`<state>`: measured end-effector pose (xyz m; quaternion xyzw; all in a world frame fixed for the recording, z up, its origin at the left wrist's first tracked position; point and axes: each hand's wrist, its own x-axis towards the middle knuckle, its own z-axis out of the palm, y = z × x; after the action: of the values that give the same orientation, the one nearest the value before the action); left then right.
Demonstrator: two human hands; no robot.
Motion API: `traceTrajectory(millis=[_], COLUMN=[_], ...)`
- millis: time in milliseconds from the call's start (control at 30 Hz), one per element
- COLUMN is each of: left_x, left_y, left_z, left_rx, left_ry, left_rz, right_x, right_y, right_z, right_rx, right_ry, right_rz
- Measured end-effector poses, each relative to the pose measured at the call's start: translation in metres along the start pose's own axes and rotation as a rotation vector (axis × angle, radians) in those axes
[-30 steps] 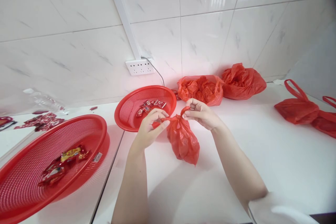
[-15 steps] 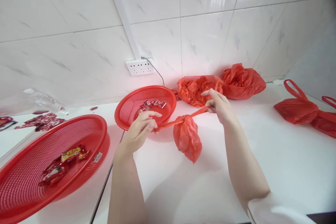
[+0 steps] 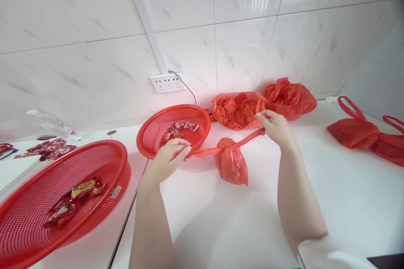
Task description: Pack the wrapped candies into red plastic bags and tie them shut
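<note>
A small red plastic bag [image 3: 232, 166] hangs bunched between my hands, its two handles drawn out sideways from a crossing or knot at the top. My left hand [image 3: 168, 157] is closed on the left handle, near the rim of the smaller red mesh basket [image 3: 145, 134]. The right handle is pinched in my right hand [image 3: 274, 126], in front of the open red bag [image 3: 238, 111] stuffed with crumpled red plastic. What lies inside the hanging bag is hidden.
Small wrapped packets [image 3: 191, 126] lie in the smaller basket. At left a larger red basket [image 3: 118, 151] holds wrapped snacks [image 3: 83, 189]. Another red bag [image 3: 292, 98] sits by the wall; filled bags with loop handles [image 3: 353, 132] rest at right. A socket strip [image 3: 167, 83] is on the wall.
My right hand has moved right, pulling the handles farther apart and straighter. The small bag has shifted right and slightly up. My left hand stays nearly in place.
</note>
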<state>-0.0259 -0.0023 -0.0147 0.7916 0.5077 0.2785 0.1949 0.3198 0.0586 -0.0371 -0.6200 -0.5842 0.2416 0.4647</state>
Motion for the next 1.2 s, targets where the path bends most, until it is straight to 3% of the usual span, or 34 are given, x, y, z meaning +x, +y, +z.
traceTrajectory(millis=[133,200,300,367,433,533,633,767,867,933,1000,1100,1200], left_x=[0.003,0.003,0.001,0.001,0.0,0.001,0.002,0.003,0.004,0.006,0.007,0.008,0.006], left_y=[0.007,0.008,0.006,0.005,0.004,0.004,0.006,0.01,0.013,0.015,0.017,0.021,0.024], left_z=[0.005,0.005,0.003,0.001,0.0,-0.002,-0.004,-0.006,-0.004,-0.002,0.002,0.004,0.004], left_rx=[0.055,0.061,0.072,0.096,0.125,0.159,0.167,0.19,0.2,0.189,0.174,0.158,0.15], left_ry=[-0.056,-0.008,0.041,0.034,0.011,-0.02,-0.037,-0.053,-0.075,-0.094,-0.114,-0.14,-0.152], left_rz=[-0.075,-0.088,-0.063,-0.07,-0.128,-0.233,-0.25,-0.268,-0.285,-0.278,-0.272,-0.277,-0.284], right_x=[-0.002,-0.007,-0.021,-0.029,-0.031,-0.023,-0.013,-0.011,-0.013,-0.01,-0.002,0.013,0.024], right_y=[0.001,-0.001,-0.011,-0.019,-0.025,-0.021,0.002,0.039,0.045,0.038,0.028,0.016,0.019], right_z=[0.007,0.02,0.049,0.067,0.074,0.053,0.001,-0.067,-0.088,-0.082,-0.061,-0.01,0.046], right_rx=[-0.337,-0.311,-0.223,-0.316,-0.393,-0.472,-0.557,-0.733,-0.737,-0.572,-0.355,-0.159,-0.196], right_ry=[-0.186,-0.307,-0.599,-0.807,-0.871,-0.79,-0.619,-0.178,0.181,0.344,0.383,0.236,-0.033], right_rz=[-0.057,-0.147,-0.261,-0.237,-0.167,-0.029,0.163,0.401,0.339,0.125,-0.078,-0.194,-0.238])
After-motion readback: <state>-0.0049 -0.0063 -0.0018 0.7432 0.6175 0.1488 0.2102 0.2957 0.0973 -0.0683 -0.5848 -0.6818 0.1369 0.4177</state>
